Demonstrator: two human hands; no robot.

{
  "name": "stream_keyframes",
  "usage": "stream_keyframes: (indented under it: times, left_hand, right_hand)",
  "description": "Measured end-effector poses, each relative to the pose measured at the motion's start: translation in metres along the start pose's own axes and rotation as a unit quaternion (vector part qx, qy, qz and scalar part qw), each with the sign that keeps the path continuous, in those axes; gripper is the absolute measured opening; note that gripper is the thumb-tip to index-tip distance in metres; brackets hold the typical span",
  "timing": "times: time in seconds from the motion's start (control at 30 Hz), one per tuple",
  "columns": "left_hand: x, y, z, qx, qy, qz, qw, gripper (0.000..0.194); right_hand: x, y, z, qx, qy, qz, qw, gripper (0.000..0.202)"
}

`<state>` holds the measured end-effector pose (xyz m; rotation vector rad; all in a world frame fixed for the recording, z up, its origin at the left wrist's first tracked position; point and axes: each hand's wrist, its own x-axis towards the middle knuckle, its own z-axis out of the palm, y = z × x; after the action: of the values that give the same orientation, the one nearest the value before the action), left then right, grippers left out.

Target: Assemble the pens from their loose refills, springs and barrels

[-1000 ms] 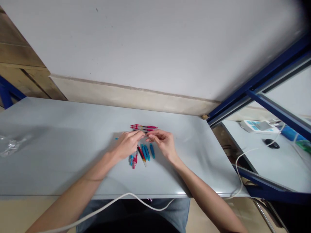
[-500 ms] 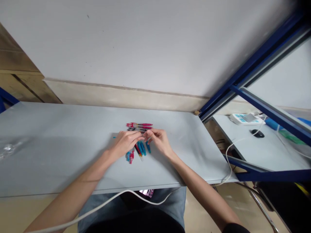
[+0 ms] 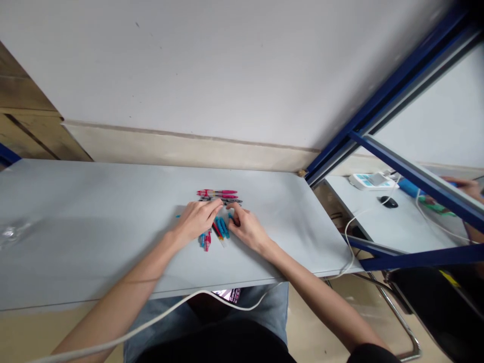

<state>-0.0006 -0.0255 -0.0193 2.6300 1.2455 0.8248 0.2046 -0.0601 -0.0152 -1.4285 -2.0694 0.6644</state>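
Observation:
My left hand (image 3: 198, 219) has its fingers pressed together at the row of dark pens (image 3: 232, 200); whatever they may grip is hidden. My right hand (image 3: 248, 229) lies beside them, index finger stretched toward the dark pens and thumb apart, close to a blue piece. Pink-red pens (image 3: 217, 192) lie side by side just beyond the dark ones. Between and below my hands are blue pen parts (image 3: 222, 227), thin red and dark sticks (image 3: 217, 230) and a clear pink-red pen part (image 3: 207, 241). A blue tip sticks out left of my left hand.
The grey table (image 3: 113, 242) meets a white wall. Crumpled clear plastic (image 3: 11, 233) lies at its left. A white cable (image 3: 166, 320) crosses before me, above a lit phone (image 3: 229, 295). Right, past a blue frame (image 3: 393, 156), are a mouse (image 3: 388, 202), a white device (image 3: 372, 180) and another person's hand (image 3: 467, 187).
My hands, close together over the dark pens before, have come apart slightly. The right one has shifted lower and its index finger has straightened. Another person's hand has appeared at far right.

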Motion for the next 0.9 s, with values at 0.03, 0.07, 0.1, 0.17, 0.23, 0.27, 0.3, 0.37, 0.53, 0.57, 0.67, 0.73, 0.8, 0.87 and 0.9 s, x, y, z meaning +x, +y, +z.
stream_keyframes:
  times: [0.03, 0.07, 0.1, 0.17, 0.23, 0.27, 0.3, 0.37, 0.53, 0.57, 0.67, 0.73, 0.8, 0.87, 0.9]
  left_hand:
    - [0.000, -0.001, 0.001, -0.005, 0.001, -0.001, 1.000, 0.026]
    - [0.000, -0.002, 0.003, -0.009, 0.003, -0.001, 1.000, 0.026]
    - [0.000, -0.003, 0.004, -0.014, 0.006, -0.003, 1.000, 0.025]
    - [0.001, -0.006, 0.006, -0.025, 0.013, -0.010, 1.000, 0.025]
    - [0.002, -0.009, 0.008, -0.031, 0.017, -0.017, 0.999, 0.024]
    - [0.003, -0.010, 0.008, -0.032, 0.019, -0.020, 0.999, 0.025]
    - [0.003, -0.011, 0.008, -0.033, 0.021, -0.022, 0.999, 0.025]
    - [0.003, -0.011, 0.008, -0.041, 0.023, -0.023, 0.999, 0.025]
    - [0.001, -0.007, 0.009, -0.078, 0.022, -0.017, 0.997, 0.026]
    - [0.001, -0.006, 0.009, -0.084, 0.025, -0.011, 0.996, 0.025]
    - [0.001, -0.005, 0.010, -0.107, 0.041, 0.012, 0.993, 0.023]
    - [0.001, -0.006, 0.010, -0.120, 0.050, 0.027, 0.991, 0.023]
    - [0.001, -0.006, 0.010, -0.124, 0.056, 0.037, 0.990, 0.023]
    - [0.001, -0.006, 0.010, -0.119, 0.060, 0.041, 0.990, 0.023]
    - [0.001, -0.006, 0.010, -0.116, 0.060, 0.040, 0.991, 0.023]
  right_hand:
    - [0.005, 0.001, -0.004, 0.026, -0.005, -0.012, 1.000, 0.037]
    - [0.011, 0.003, -0.008, 0.055, -0.006, -0.023, 0.998, 0.034]
    - [0.018, 0.005, -0.011, 0.088, -0.001, -0.031, 0.996, 0.029]
    - [0.033, 0.009, -0.017, 0.180, 0.014, -0.029, 0.983, 0.022]
    - [0.045, 0.013, -0.019, 0.324, 0.032, -0.007, 0.946, 0.022]
    - [0.049, 0.015, -0.019, 0.398, 0.041, 0.005, 0.916, 0.022]
    - [0.050, 0.016, -0.017, 0.461, 0.047, 0.015, 0.886, 0.022]
    - [0.049, 0.016, -0.011, 0.536, 0.056, 0.029, 0.842, 0.029]
    - [0.033, 0.010, 0.002, 0.563, 0.038, 0.072, 0.822, 0.030]
    - [0.032, 0.008, 0.003, 0.565, 0.034, 0.080, 0.821, 0.030]
    - [0.032, 0.005, 0.002, 0.575, 0.034, 0.090, 0.812, 0.026]
    - [0.033, 0.006, 0.001, 0.581, 0.038, 0.090, 0.808, 0.024]
    - [0.033, 0.007, 0.000, 0.578, 0.029, 0.087, 0.811, 0.024]
    - [0.031, 0.007, 0.001, 0.571, 0.008, 0.082, 0.817, 0.026]
    - [0.031, 0.007, 0.002, 0.569, -0.004, 0.078, 0.819, 0.027]
